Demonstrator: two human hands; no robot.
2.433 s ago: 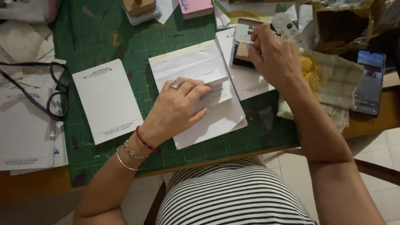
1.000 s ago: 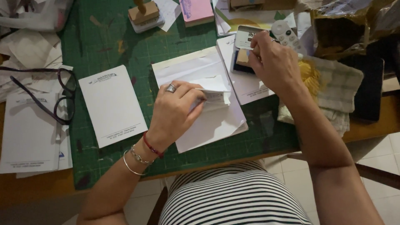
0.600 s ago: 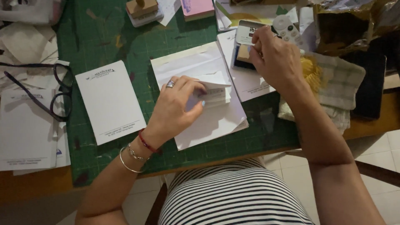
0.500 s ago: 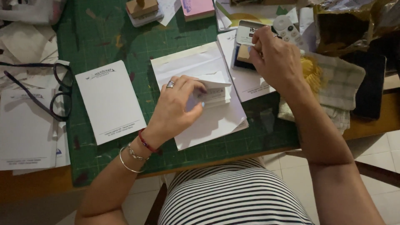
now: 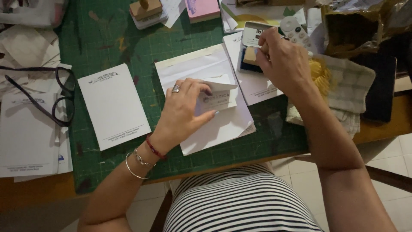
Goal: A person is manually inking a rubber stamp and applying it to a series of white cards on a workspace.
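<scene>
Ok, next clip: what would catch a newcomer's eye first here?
Probably the left hand at the centre, bending up a small stack of white sheets from the paper pad on the green cutting mat. Next, the right hand at upper right, fingers on a small white-lidded box. A white printed notepad lies to the left, with dark glasses beside it.
</scene>
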